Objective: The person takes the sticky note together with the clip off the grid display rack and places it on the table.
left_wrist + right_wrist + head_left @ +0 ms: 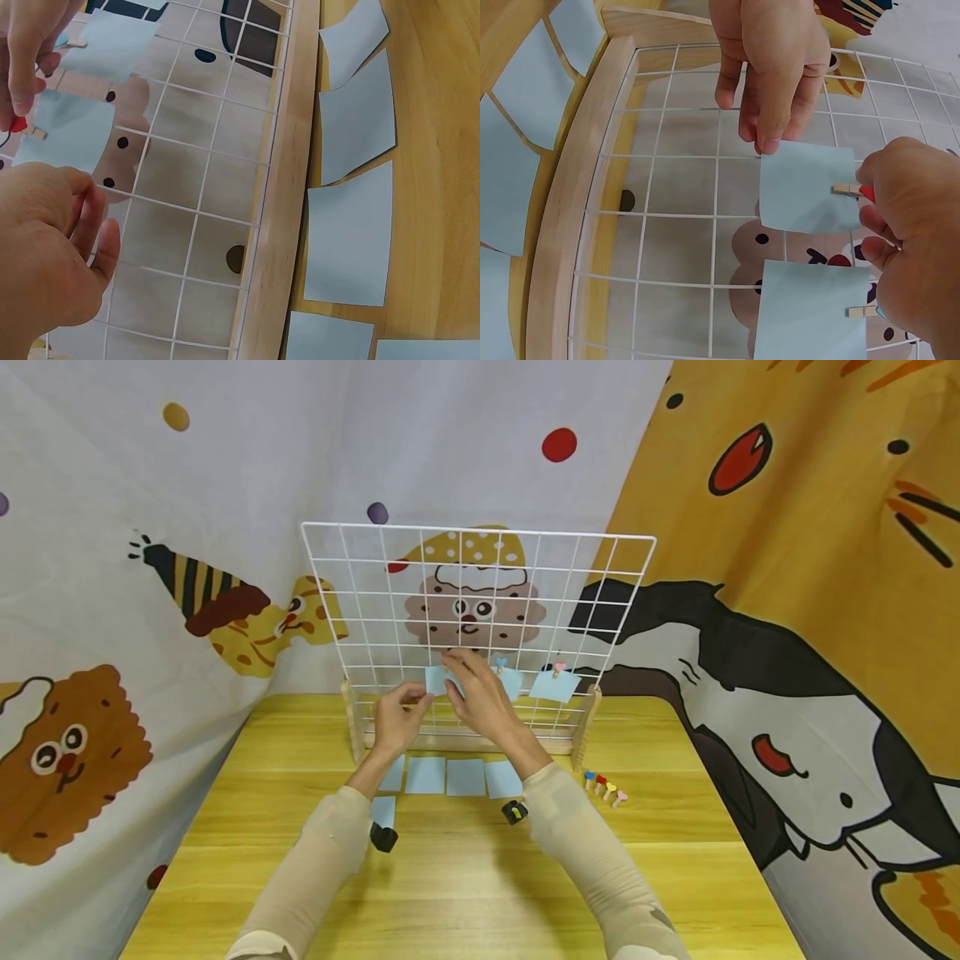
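A light blue paper sheet (806, 187) lies against the white wire grid (480, 532). My left hand (397, 718) pinches one lower corner of this sheet between thumb and fingers. At its upper edge my right hand (483, 697) grips a small wooden clothespin (846, 190) with a red top, whose jaws overlap the paper. Just to the right, a second blue sheet (810, 315) hangs from a clothespin with a blue top. Farther right on the grid is a third sheet (553, 685), held by a pink heart clothespin (559, 667).
A wooden base (547, 745) carries the grid upright on the wooden table (450, 893). Several blue sheets (426, 775) lie in front of it. Small clothespins with coloured hearts (611, 787) lie in a row at right. A printed curtain (465, 443) hangs behind.
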`<state>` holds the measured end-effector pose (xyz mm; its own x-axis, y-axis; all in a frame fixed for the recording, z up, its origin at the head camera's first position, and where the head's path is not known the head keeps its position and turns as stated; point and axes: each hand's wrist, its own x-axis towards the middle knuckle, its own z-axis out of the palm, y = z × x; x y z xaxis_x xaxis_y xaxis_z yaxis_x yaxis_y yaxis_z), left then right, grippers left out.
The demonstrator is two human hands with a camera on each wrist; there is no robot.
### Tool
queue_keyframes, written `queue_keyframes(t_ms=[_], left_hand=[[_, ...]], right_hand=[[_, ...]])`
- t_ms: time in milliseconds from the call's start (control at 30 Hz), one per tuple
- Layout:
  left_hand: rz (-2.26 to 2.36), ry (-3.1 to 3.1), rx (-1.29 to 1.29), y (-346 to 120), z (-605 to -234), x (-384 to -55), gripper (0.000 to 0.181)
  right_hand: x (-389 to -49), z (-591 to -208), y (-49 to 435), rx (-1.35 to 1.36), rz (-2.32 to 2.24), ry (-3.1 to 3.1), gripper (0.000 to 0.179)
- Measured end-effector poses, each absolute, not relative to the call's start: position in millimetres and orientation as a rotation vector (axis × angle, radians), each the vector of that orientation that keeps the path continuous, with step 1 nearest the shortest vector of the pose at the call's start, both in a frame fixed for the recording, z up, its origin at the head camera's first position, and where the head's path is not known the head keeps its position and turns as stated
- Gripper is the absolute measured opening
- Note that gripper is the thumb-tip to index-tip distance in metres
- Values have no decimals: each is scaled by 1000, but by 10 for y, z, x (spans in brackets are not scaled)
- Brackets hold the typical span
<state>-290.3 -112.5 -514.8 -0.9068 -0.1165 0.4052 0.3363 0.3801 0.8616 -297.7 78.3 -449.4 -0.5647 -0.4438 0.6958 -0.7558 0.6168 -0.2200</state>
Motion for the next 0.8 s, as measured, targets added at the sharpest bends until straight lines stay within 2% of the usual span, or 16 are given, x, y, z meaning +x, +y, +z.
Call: queue_keyframes(t_ms=[300, 533, 800], left_hand=[[-1533, -2248, -185, -1121, -5136, -2902, 14], [-1540, -2252, -185, -1126, -5140, -2913, 14], [-1537, -2248, -186, -1118, -5129, -2903, 14]], right_hand=[[-2965, -4476, 781, 932, 670, -2251, 30], [-3081, -4574, 788, 937, 732, -2205, 24], [-3042, -4496, 743, 895, 671, -2163, 17]])
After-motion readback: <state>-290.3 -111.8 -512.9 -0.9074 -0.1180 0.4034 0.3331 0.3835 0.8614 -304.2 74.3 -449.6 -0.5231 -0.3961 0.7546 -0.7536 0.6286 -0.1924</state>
